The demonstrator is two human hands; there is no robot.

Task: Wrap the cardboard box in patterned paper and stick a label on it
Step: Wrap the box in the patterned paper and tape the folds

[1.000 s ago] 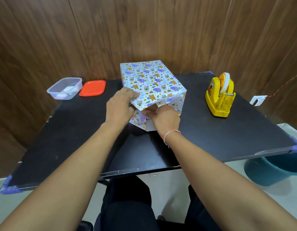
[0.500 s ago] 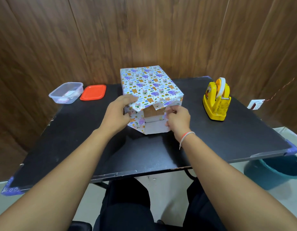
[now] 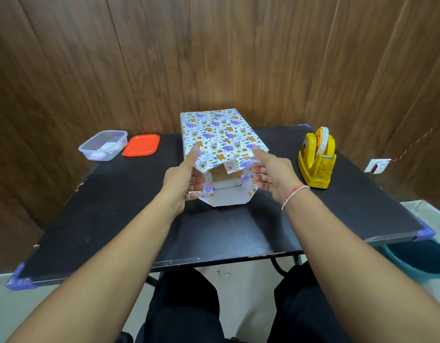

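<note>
**Two hands at the open end of a half-wrapped box**

The left hand [image 3: 181,179] and right hand [image 3: 273,174] reach forward, thumbs lying on top of the patterned paper [image 3: 219,134], fingers loosely extended beside the near end. Cardboard box [image 3: 220,173] shows through the unfolded flaps, centred on the black table [image 3: 115,219]. A yellow tape dispenser [image 3: 316,159] stands to the right
</note>
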